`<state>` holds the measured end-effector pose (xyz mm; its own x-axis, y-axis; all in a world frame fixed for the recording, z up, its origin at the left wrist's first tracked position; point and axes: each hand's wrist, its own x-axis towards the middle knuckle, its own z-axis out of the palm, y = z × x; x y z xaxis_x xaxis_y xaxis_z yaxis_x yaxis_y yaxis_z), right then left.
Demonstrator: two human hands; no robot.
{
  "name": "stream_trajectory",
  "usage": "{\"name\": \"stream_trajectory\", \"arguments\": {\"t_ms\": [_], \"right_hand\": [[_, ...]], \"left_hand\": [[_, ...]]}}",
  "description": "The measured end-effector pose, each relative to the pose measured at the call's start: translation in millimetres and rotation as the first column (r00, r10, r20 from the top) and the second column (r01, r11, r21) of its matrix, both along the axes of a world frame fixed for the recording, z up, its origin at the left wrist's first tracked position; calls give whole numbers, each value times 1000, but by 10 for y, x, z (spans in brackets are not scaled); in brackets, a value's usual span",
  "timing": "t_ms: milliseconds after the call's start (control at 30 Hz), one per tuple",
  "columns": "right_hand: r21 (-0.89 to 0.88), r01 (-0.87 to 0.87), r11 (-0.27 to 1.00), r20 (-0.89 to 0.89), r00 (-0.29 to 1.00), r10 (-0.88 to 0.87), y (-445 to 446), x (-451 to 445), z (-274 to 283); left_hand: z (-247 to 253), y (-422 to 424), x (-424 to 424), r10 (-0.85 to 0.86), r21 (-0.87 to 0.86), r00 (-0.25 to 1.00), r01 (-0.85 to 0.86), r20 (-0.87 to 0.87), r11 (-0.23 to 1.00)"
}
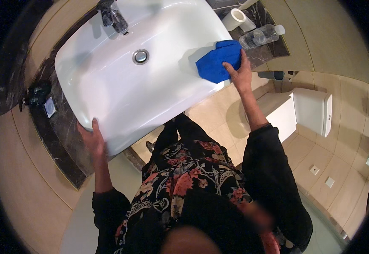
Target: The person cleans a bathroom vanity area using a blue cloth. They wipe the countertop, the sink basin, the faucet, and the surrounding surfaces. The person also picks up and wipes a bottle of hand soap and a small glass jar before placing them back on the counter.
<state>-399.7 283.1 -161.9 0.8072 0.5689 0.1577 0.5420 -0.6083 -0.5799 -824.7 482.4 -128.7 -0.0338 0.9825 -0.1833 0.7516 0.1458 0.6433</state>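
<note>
A blue cloth (218, 62), folded over itself, is gripped in my right hand (242, 74) above the right side of the white washbasin (121, 82). My left hand (92, 136) rests on the basin's front left corner, thumb over the rim and fingers along the outside; it holds nothing loose. A round metal drain plug (141, 56) sits in the basin's bottom. The dark metal tap (114, 17) stands at the back edge, behind the drain.
Toilet paper rolls (234, 19) and a clear plastic bottle (260, 36) lie on the dark stone counter (262, 57) at the right. A small packet (49, 107) and a dark object (40, 92) are at the left. The white toilet (311, 109) stands to the right.
</note>
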Motion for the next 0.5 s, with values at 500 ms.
{"name": "stream_trajectory", "arguments": {"t_ms": [500], "right_hand": [[-334, -95, 938, 383, 895, 227, 887, 150, 95]], "left_hand": [[-294, 26, -149, 93, 64, 980, -106, 178, 992]]}}
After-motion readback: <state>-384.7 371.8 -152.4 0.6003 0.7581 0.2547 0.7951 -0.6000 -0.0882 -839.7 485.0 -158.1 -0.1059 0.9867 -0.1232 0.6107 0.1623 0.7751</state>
